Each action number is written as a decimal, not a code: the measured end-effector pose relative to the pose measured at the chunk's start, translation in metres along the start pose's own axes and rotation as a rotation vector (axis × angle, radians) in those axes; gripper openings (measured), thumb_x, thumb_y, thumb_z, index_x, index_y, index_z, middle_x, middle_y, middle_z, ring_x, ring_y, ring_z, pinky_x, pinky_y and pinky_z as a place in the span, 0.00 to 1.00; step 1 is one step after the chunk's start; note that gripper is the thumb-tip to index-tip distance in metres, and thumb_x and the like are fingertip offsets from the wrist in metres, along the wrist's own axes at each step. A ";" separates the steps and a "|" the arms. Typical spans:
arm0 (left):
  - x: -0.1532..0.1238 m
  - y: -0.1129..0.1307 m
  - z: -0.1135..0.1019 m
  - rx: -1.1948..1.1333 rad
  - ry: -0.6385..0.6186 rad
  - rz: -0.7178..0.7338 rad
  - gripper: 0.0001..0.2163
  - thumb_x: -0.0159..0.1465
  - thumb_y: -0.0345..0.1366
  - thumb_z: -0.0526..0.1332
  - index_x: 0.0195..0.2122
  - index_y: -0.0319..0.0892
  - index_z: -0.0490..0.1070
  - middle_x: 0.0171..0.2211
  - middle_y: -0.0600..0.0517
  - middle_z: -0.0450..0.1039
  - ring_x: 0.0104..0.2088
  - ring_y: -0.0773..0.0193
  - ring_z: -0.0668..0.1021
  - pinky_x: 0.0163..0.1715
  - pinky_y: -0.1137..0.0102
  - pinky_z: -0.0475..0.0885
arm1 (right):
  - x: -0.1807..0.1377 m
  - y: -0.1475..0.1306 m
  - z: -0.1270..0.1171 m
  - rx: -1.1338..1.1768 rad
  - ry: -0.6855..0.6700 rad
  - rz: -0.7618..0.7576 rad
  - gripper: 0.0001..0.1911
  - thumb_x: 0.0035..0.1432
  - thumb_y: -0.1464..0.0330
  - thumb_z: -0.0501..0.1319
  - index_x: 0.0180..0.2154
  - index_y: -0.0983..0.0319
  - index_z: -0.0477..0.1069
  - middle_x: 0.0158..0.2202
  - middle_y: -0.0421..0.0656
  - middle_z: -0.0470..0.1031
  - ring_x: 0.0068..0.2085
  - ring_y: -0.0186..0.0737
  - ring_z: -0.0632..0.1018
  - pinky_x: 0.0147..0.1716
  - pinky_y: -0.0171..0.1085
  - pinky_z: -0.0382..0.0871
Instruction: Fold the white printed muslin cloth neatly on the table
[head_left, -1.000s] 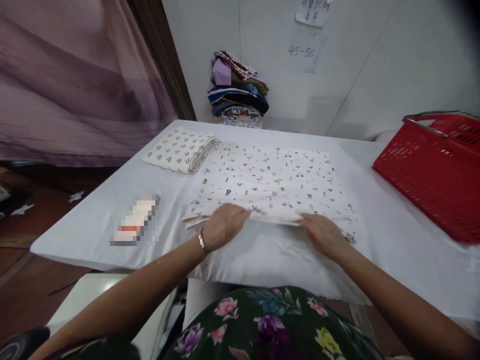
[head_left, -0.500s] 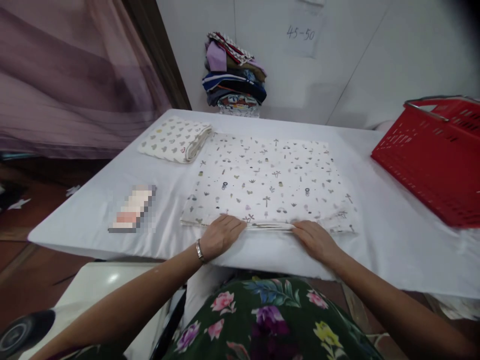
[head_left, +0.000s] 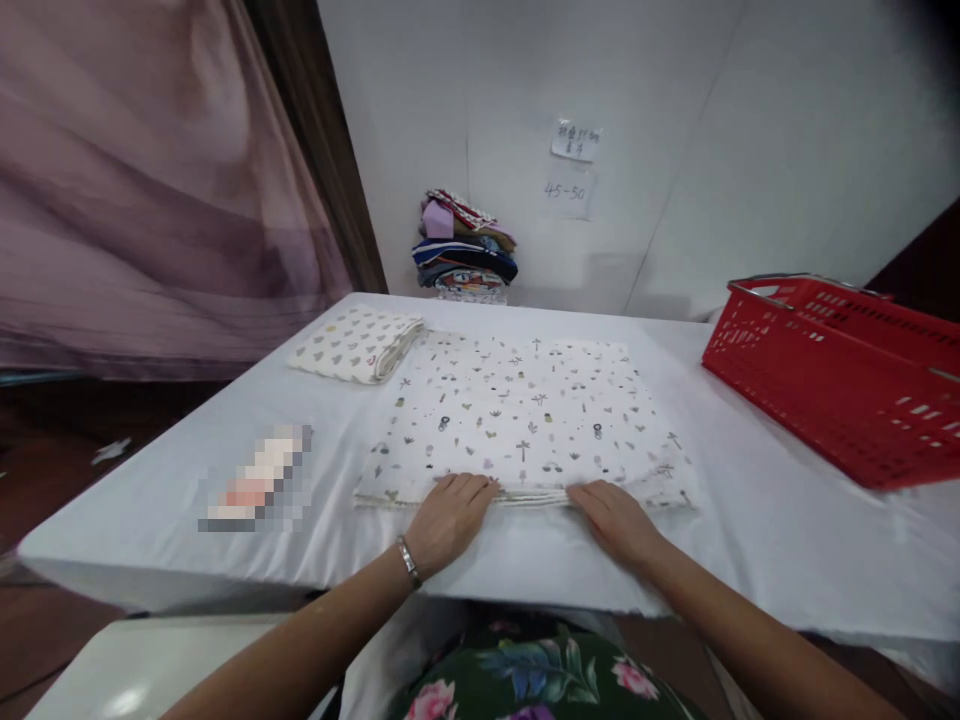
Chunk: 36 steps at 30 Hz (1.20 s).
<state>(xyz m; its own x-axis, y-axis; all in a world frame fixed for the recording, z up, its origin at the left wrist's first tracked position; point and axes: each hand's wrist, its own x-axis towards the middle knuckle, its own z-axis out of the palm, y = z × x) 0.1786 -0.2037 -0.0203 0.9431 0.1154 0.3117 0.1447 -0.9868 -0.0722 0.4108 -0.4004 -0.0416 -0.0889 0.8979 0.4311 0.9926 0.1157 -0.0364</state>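
A white cloth with small printed motifs [head_left: 525,420] lies folded flat in the middle of the white-covered table [head_left: 750,540]. My left hand [head_left: 450,510], with a bracelet at the wrist, lies flat on the table, its fingertips on the cloth's near edge left of centre. About a hand's width to the right, my right hand [head_left: 615,515] rests the same way on that edge. The fingers of both hands are stretched out and hold nothing.
A smaller folded heart-print cloth [head_left: 356,342] sits at the back left. A pixelated object [head_left: 255,480] lies near the left edge. A red plastic basket [head_left: 825,390] stands at the right. A stack of folded clothes [head_left: 465,250] leans against the wall.
The cloth's near edge, lifted between my fingers a second ago, now lies flat. Both hands have settled onto it, and my view has tilted upward.
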 end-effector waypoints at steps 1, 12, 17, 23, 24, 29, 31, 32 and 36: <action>0.004 0.002 0.002 0.011 0.006 0.013 0.17 0.62 0.26 0.53 0.52 0.41 0.64 0.44 0.47 0.71 0.43 0.59 0.71 0.42 0.63 0.66 | 0.002 0.001 -0.001 0.022 -0.022 0.018 0.21 0.57 0.78 0.48 0.51 0.63 0.65 0.42 0.49 0.75 0.41 0.43 0.74 0.39 0.42 0.70; 0.067 0.042 0.029 0.028 0.042 0.195 0.17 0.64 0.26 0.51 0.54 0.38 0.62 0.42 0.45 0.73 0.40 0.59 0.74 0.39 0.63 0.68 | 0.016 -0.002 -0.008 0.091 -0.129 0.213 0.16 0.60 0.75 0.50 0.50 0.63 0.65 0.42 0.48 0.74 0.42 0.41 0.73 0.42 0.40 0.67; 0.070 0.046 0.025 -0.055 0.019 0.144 0.14 0.63 0.26 0.52 0.49 0.39 0.67 0.37 0.47 0.75 0.37 0.59 0.75 0.37 0.63 0.69 | 0.009 -0.008 -0.011 0.091 -0.146 0.258 0.14 0.63 0.72 0.50 0.50 0.62 0.65 0.42 0.48 0.74 0.42 0.41 0.73 0.42 0.41 0.65; 0.072 0.047 0.014 -0.187 0.009 -0.029 0.15 0.62 0.29 0.54 0.49 0.42 0.68 0.40 0.47 0.75 0.40 0.59 0.76 0.39 0.65 0.71 | -0.024 0.002 -0.022 0.032 -0.073 0.287 0.19 0.62 0.70 0.53 0.55 0.63 0.62 0.51 0.50 0.70 0.51 0.44 0.69 0.50 0.46 0.61; 0.073 0.048 0.013 -0.202 -0.001 -0.040 0.15 0.62 0.28 0.53 0.50 0.42 0.68 0.41 0.48 0.75 0.41 0.59 0.76 0.39 0.65 0.71 | -0.029 0.004 -0.023 0.006 -0.060 0.303 0.19 0.62 0.71 0.53 0.55 0.63 0.62 0.51 0.51 0.70 0.52 0.44 0.69 0.51 0.46 0.60; 0.073 0.050 0.008 -0.237 -0.034 -0.070 0.16 0.62 0.28 0.53 0.50 0.44 0.67 0.43 0.49 0.74 0.43 0.60 0.75 0.39 0.67 0.72 | -0.051 0.015 -0.031 -0.101 0.007 0.362 0.19 0.62 0.72 0.51 0.54 0.61 0.64 0.55 0.50 0.68 0.58 0.47 0.64 0.56 0.52 0.55; 0.073 0.050 0.007 -0.241 -0.041 -0.089 0.16 0.62 0.29 0.52 0.50 0.44 0.67 0.44 0.49 0.73 0.43 0.61 0.75 0.38 0.67 0.72 | -0.065 0.024 -0.037 -0.124 0.064 0.422 0.20 0.60 0.73 0.52 0.54 0.61 0.64 0.56 0.51 0.66 0.59 0.48 0.62 0.56 0.53 0.55; 0.073 0.050 0.006 -0.245 -0.045 -0.099 0.16 0.62 0.29 0.52 0.50 0.45 0.67 0.44 0.50 0.73 0.43 0.61 0.75 0.37 0.68 0.72 | -0.073 0.029 -0.040 -0.131 0.101 0.462 0.21 0.59 0.74 0.52 0.54 0.62 0.64 0.56 0.51 0.66 0.59 0.48 0.62 0.56 0.53 0.57; 0.076 0.048 0.004 -0.288 -0.059 -0.142 0.15 0.62 0.29 0.52 0.48 0.46 0.68 0.44 0.51 0.73 0.43 0.62 0.75 0.36 0.69 0.71 | -0.108 0.049 -0.047 -0.132 0.194 0.646 0.21 0.56 0.73 0.53 0.52 0.63 0.66 0.53 0.52 0.68 0.55 0.48 0.68 0.53 0.50 0.63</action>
<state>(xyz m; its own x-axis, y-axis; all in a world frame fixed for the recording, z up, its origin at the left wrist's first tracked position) 0.2580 -0.2419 -0.0037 0.9366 0.2519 0.2437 0.1928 -0.9509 0.2420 0.4728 -0.5119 -0.0475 0.5282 0.6757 0.5142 0.8445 -0.4808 -0.2358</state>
